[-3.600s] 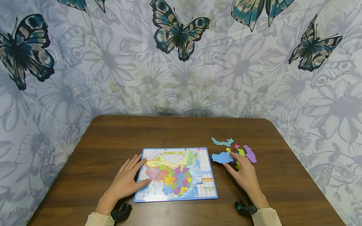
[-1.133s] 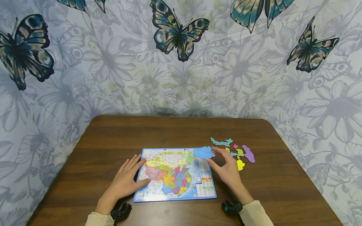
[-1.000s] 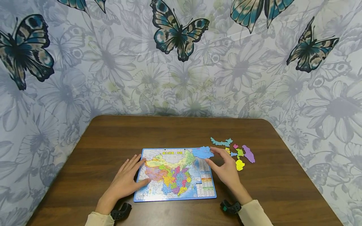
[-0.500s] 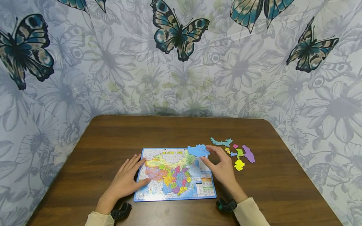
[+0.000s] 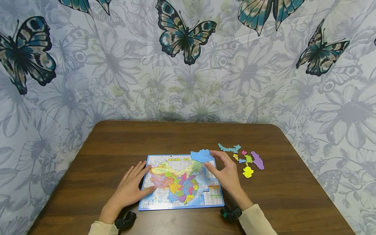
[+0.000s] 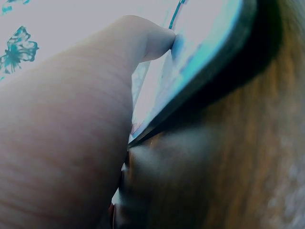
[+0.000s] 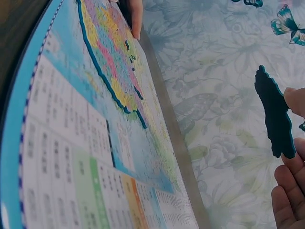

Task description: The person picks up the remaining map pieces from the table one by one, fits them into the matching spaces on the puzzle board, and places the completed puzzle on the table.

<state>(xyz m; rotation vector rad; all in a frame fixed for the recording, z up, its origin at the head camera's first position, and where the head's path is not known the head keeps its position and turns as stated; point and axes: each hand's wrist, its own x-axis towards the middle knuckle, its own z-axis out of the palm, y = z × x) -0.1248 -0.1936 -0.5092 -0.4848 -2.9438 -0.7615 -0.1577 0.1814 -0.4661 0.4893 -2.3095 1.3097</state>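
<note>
A magnetic-style map puzzle board (image 5: 158, 201) lies on the table, its printed map in many colours. My left hand (image 5: 132, 184) rests on its left edge, fingers spread and straight. In the left wrist view the thumb (image 6: 155, 40) touches the board's surface. My right hand (image 5: 228, 174) pinches a large blue puzzle piece (image 5: 202, 156) between thumb and fingers, over the board's top right corner. The right wrist view has this puzzle piece (image 7: 274, 114) dark and nearly upright, held up above the board (image 7: 43, 100) with background behind it.
Right of the board lie several loose puzzle pieces: a long light-blue one (image 5: 229, 148), a purple one (image 5: 257, 160), a yellow one (image 5: 248, 172), and smaller pink, green, yellow and blue ones. The wooden table (image 5: 88, 182) ends before a butterfly-patterned backdrop (image 5: 117, 81).
My right hand has taken the blue puzzle piece from the loose pieces and carried it left over the board's top right corner, still drifting left. My left hand has stayed in place.
</note>
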